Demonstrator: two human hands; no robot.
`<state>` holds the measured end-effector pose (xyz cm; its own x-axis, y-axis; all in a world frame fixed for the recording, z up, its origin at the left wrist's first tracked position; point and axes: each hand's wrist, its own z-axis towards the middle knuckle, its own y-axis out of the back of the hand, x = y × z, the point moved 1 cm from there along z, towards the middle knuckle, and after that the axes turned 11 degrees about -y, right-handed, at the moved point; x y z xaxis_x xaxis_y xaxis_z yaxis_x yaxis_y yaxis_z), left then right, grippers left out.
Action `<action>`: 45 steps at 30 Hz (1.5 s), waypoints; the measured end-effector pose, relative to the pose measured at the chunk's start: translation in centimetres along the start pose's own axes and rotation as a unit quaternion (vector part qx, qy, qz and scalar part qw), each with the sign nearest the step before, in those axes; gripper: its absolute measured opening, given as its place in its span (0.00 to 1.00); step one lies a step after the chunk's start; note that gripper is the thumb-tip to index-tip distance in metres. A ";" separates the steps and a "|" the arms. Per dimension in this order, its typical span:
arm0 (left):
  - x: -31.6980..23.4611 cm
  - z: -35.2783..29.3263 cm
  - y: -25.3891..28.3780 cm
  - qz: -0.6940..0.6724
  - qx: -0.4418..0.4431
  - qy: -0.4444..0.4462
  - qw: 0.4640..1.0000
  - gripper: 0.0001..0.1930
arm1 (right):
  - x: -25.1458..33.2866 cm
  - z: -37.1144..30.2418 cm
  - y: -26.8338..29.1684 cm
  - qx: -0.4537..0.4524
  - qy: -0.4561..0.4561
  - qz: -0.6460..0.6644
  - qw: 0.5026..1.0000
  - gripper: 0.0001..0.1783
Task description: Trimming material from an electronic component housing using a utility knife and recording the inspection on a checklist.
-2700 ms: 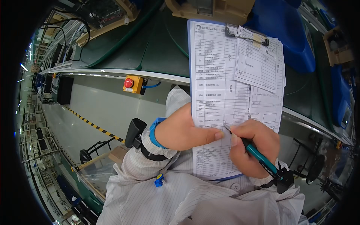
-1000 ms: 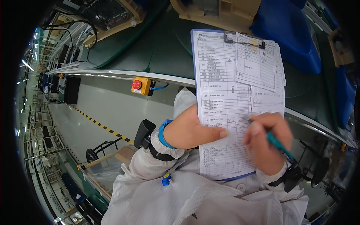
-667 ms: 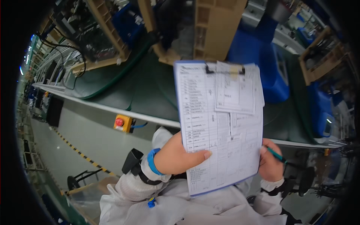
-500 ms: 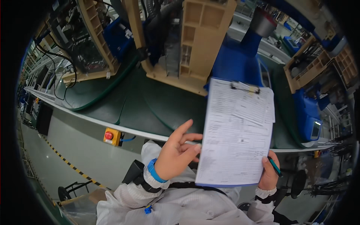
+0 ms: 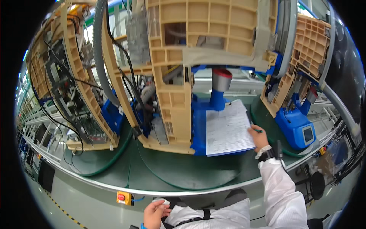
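My right hand (image 5: 260, 138) reaches forward and grips the right edge of a clipboard (image 5: 228, 129) stacked with printed sheets. A dark green pen (image 5: 258, 131) is tucked in the same fingers. The clipboard rests against the blue base (image 5: 199, 133) of a wooden-framed machine, below a grey cylinder with a red rim (image 5: 221, 80). Low in front of my body, my left hand (image 5: 155, 214) has its fingers curled. Something white shows by its fingertips; whether it is held I cannot make out.
Machines with tan ribbed frames (image 5: 173, 114) stand on round green plates (image 5: 190, 173) along the line. Cables and a grey hose (image 5: 100, 57) hang at left. A red stop button on a yellow box (image 5: 122, 197) sits below the front rail. Another blue unit (image 5: 295, 128) with a screen stands at right.
The clipboard has gone from in front of my body forward to the machine, with my right hand on it. My left hand has dropped back toward my body and its fingers have curled. The view has tilted up.
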<state>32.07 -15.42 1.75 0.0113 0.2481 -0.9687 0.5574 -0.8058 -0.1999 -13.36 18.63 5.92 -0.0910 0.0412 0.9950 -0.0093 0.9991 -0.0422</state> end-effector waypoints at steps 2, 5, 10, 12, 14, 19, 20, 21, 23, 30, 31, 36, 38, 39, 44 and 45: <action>-0.8 -0.6 1.7 0.008 0.020 -0.006 1.000 0.21 | 0.8 1.0 -1.4 -0.015 -0.002 -0.065 0.998 0.26; -0.2 -1.3 3.5 0.008 -0.023 -0.019 1.000 0.20 | 0.8 1.3 -2.3 -0.128 0.193 -0.240 0.943 0.20; 1.1 -1.3 4.4 -0.032 -0.075 0.005 0.997 0.17 | -0.3 -8.5 -2.8 -0.193 0.284 -0.187 0.921 0.14; 1.4 -0.1 3.0 -0.064 -0.022 0.028 0.997 0.17 | -0.2 -14.9 -5.7 -0.094 0.299 -0.187 0.931 0.13; -0.8 0.5 -0.3 -0.076 0.058 0.071 0.993 0.18 | -3.0 -19.7 -8.7 0.073 0.224 -0.204 0.950 0.17; -4.6 3.9 -6.9 0.097 0.294 0.064 0.949 0.22 | -6.4 -27.0 -14.4 0.274 0.209 -0.261 0.902 0.39; -2.9 5.1 -7.2 0.174 0.318 -0.029 0.931 0.21 | -5.6 -27.6 -14.7 0.291 0.205 -0.240 0.903 0.39; -0.7 6.0 -7.2 0.250 0.335 -0.116 0.901 0.20 | -5.2 -27.5 -14.7 0.304 0.207 -0.242 0.898 0.39; 1.5 5.5 -6.5 0.252 0.316 -0.250 0.880 0.18 | -4.7 -27.7 -14.5 0.321 0.235 -0.228 0.889 0.39; 2.4 1.7 -4.6 0.056 0.261 -0.062 0.962 0.15 | -3.9 -28.4 -16.9 0.487 0.293 -0.246 0.785 0.33; 2.0 1.2 -4.5 0.098 0.209 -0.108 0.967 0.14 | -3.7 -28.1 -17.4 0.518 0.260 -0.233 0.781 0.33; 0.8 -5.4 4.2 0.035 -0.123 -0.063 0.990 0.18 | -5.1 -28.3 -21.2 0.621 0.109 -0.171 0.758 0.32; 0.0 -9.9 9.4 -0.020 -0.265 -0.075 0.961 0.16 | -6.9 -25.0 -23.4 0.609 0.070 -0.176 0.770 0.25; -1.1 -13.7 11.7 -0.033 -0.330 -0.088 0.939 0.16 | -9.1 -22.2 -24.4 0.611 0.063 -0.175 0.770 0.22; -5.3 -33.2 20.7 0.148 -0.694 -0.130 0.692 0.24 | -13.0 -15.5 -26.9 0.524 0.011 -0.256 0.812 0.16; -3.9 -38.7 23.5 0.279 -0.743 -0.079 0.602 0.26 | -14.6 -14.2 -27.6 0.518 0.005 -0.252 0.817 0.16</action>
<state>77.27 -14.49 6.53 0.5280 0.0120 -0.8492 0.6323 0.6620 0.4025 2.40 -9.32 -6.16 0.1932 -0.3675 0.9097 -0.8819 0.3414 0.3252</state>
